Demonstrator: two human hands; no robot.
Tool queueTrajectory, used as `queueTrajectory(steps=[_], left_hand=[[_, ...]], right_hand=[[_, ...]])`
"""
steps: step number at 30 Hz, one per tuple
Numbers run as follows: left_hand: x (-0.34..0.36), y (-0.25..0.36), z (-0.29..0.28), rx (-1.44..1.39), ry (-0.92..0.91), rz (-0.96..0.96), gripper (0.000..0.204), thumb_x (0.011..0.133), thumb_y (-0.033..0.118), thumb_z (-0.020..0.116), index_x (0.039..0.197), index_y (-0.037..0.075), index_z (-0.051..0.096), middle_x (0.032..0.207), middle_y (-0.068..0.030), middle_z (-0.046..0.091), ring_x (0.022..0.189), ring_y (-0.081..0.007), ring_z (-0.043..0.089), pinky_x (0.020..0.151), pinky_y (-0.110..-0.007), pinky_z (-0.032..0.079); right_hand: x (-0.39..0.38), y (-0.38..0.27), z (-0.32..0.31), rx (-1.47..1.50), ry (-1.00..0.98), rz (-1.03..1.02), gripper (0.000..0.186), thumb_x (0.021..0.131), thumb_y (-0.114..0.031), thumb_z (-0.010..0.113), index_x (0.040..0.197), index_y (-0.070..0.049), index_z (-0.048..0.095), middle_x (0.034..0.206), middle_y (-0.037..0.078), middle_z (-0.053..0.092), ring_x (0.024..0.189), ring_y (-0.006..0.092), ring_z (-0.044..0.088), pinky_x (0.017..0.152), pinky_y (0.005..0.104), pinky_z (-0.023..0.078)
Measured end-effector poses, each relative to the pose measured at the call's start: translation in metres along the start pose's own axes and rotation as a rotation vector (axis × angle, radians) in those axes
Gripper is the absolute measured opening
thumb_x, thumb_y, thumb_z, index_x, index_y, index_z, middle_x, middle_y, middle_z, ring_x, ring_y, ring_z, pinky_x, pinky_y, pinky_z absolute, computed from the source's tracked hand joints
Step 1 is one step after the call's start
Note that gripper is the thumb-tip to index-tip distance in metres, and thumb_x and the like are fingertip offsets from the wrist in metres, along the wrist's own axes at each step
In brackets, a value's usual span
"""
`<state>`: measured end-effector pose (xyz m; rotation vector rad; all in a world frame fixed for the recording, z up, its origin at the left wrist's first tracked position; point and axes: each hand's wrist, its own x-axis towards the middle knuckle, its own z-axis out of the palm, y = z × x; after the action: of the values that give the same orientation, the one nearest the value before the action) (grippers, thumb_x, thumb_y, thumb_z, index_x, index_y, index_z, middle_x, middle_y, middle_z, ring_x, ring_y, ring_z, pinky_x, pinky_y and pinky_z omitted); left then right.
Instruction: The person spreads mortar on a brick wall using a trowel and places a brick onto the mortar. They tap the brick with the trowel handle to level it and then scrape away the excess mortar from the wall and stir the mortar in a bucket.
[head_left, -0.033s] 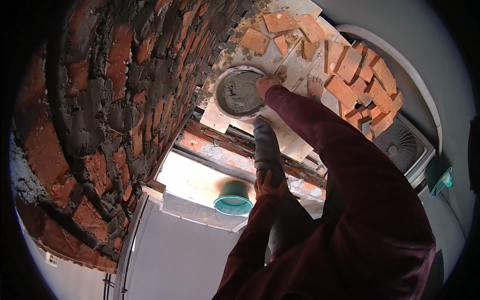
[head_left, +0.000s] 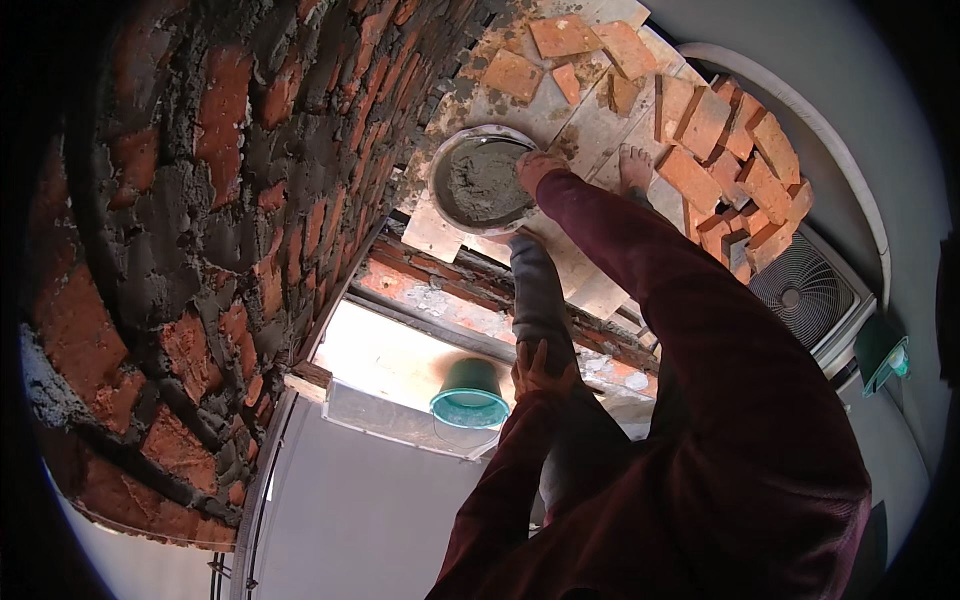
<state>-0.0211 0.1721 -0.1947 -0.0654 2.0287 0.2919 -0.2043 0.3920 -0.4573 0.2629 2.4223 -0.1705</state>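
Near the top centre, a round pan (head_left: 440, 185) holds grey wet mortar (head_left: 485, 185). My right hand (head_left: 540, 172) is closed at the pan's right rim; what its fingers grip is too small and hidden to make out. Lower down, my left hand (head_left: 540, 372) lies on my grey-trousered leg (head_left: 535, 290), fingers spread and holding nothing. My bare right foot (head_left: 635, 165) stands on the stained boards (head_left: 610, 255), right of the pan.
A rough brick wall (head_left: 220, 200) with smeared mortar fills the left. Loose bricks (head_left: 537, 38) lie behind the pan, and a pile (head_left: 730, 170) sits at right, beside an outdoor fan unit (head_left: 800, 290). A green bucket (head_left: 470, 405) stands below; a green lamp (head_left: 875, 350) is far right.
The view has shifted slightly, so the scene sits a little to the right. Both hands keep about the same places and shapes.
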Motion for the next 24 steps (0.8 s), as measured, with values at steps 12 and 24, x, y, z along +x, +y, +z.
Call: queueTrajectory(steps=[12,24], left_hand=[[0.004,-0.026,-0.017,0.046,0.004,0.054,0.079,0.070,0.042,0.079,0.141,0.020,0.052,0.152,-0.0174,0.036,0.137,-0.0405,0.034,0.115,-0.047,0.031],[0.012,-0.031,-0.033,0.136,-0.002,0.130,0.077,0.070,0.038,0.080,0.140,0.018,0.053,0.149,-0.0186,0.040,0.136,-0.0381,0.037,0.115,-0.048,0.031]], right_hand=[[-0.011,-0.037,0.030,0.356,-0.416,-0.179,0.028,0.086,-0.012,0.059,0.112,-0.004,0.067,0.114,0.015,0.068,0.107,0.0304,0.067,0.088,0.0398,0.055],[-0.018,-0.053,0.076,0.940,-0.302,-0.013,0.063,0.077,-0.022,0.074,0.134,-0.001,0.054,0.124,0.022,0.062,0.112,0.0343,0.063,0.095,0.0375,0.051]])
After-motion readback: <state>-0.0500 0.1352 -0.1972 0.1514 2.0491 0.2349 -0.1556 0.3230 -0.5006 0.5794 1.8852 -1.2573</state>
